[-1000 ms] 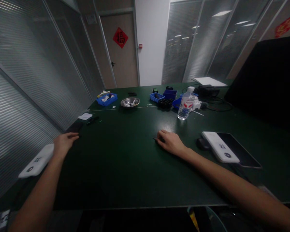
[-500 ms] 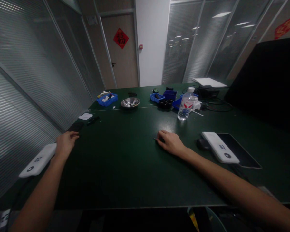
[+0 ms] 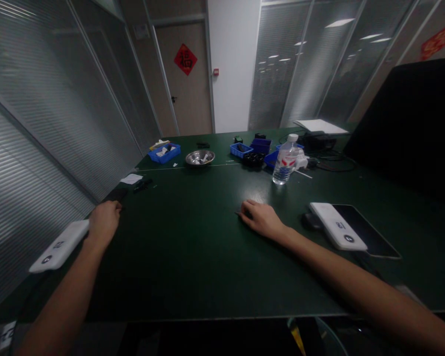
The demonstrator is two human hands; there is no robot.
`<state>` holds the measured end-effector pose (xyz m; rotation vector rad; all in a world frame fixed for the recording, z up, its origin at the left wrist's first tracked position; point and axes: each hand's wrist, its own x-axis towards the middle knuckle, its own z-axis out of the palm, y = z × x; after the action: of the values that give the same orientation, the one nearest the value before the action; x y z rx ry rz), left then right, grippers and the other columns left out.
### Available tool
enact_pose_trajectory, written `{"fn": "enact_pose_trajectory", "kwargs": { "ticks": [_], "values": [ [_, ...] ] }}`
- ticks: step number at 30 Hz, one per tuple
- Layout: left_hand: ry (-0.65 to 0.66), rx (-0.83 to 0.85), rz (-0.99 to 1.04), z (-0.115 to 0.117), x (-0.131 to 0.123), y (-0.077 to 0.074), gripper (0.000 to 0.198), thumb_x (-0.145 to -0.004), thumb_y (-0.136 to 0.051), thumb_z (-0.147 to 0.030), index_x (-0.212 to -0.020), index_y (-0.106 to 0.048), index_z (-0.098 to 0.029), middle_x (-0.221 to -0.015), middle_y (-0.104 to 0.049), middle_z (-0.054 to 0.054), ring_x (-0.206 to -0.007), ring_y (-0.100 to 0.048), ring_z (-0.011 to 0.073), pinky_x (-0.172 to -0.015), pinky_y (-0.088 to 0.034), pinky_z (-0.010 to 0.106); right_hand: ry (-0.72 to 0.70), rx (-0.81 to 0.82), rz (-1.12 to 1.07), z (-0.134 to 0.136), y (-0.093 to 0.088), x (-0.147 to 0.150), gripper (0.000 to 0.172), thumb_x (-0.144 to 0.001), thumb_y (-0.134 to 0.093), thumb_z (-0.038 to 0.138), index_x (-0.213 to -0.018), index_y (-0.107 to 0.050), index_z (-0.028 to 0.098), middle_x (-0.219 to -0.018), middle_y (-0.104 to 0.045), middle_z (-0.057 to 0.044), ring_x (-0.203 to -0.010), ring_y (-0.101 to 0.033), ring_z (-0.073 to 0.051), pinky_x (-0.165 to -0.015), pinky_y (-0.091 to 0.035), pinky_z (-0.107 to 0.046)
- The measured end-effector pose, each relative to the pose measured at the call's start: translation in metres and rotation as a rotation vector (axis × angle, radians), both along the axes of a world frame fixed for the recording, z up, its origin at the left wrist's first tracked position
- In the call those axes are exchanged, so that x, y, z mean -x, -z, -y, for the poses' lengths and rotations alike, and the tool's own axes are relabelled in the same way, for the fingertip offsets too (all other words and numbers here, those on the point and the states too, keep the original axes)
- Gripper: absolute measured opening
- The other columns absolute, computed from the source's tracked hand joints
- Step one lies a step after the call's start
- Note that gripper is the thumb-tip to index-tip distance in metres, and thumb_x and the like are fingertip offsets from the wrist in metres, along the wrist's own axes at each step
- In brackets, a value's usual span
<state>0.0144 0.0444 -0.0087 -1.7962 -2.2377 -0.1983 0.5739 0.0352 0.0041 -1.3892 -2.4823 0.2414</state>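
Note:
My left hand [image 3: 104, 221] is closed at the table's left side, beside a white power-bank-like device [image 3: 61, 246]. Its fingertips are pressed together, and whatever they may hold is too dark to make out. Just beyond them lies a flat dark object [image 3: 116, 194]. Near the middle of the green table [image 3: 178, 247], my right hand [image 3: 261, 217] rests with its fingers curled. From its pinch a thin dark pointed thing [image 3: 238, 213] sticks out to the left; the rest of it is hidden in the hand.
A water bottle [image 3: 285, 160] stands beyond my right hand. A second white device [image 3: 337, 226] lies on a dark tablet-like slab [image 3: 371, 232] at right. Farther back are a metal bowl [image 3: 200, 164], a blue basket [image 3: 165, 154], small blue trays [image 3: 241, 151] and a black monitor-like shape [image 3: 411, 123].
My left hand has shifted slightly to the right and rolled over, so its back faces up more. My right hand has stayed in place.

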Motion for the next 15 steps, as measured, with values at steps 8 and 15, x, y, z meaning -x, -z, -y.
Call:
{"fn": "enact_pose_trajectory", "kwargs": {
  "ticks": [8, 15],
  "values": [
    [-0.001, 0.052, -0.027, -0.0042, -0.0015, -0.0022, 0.031, -0.096, -0.044, -0.021, -0.104, -0.072, -0.010, -0.102, -0.071, 0.017, -0.094, -0.067, 0.0297, -0.082, -0.050, 0.037, -0.007, -0.026, -0.006, -0.0007, 0.0046, -0.0014, 0.016, -0.102, -0.055, 0.035, -0.103, -0.059, 0.020, -0.102, -0.063, -0.004, -0.076, -0.059, -0.015, -0.066, -0.038, -0.026],
    [-0.014, 0.065, -0.047, -0.0050, -0.0043, -0.0023, 0.029, -0.095, -0.046, -0.021, -0.104, -0.070, -0.009, -0.101, -0.070, 0.019, -0.093, -0.065, 0.0302, -0.080, -0.049, 0.038, -0.009, -0.019, 0.000, 0.0004, 0.0032, -0.0010, 0.016, -0.102, -0.055, 0.036, -0.104, -0.059, 0.020, -0.103, -0.063, -0.005, -0.076, -0.060, -0.015, -0.065, -0.038, -0.026]
  ]
}}
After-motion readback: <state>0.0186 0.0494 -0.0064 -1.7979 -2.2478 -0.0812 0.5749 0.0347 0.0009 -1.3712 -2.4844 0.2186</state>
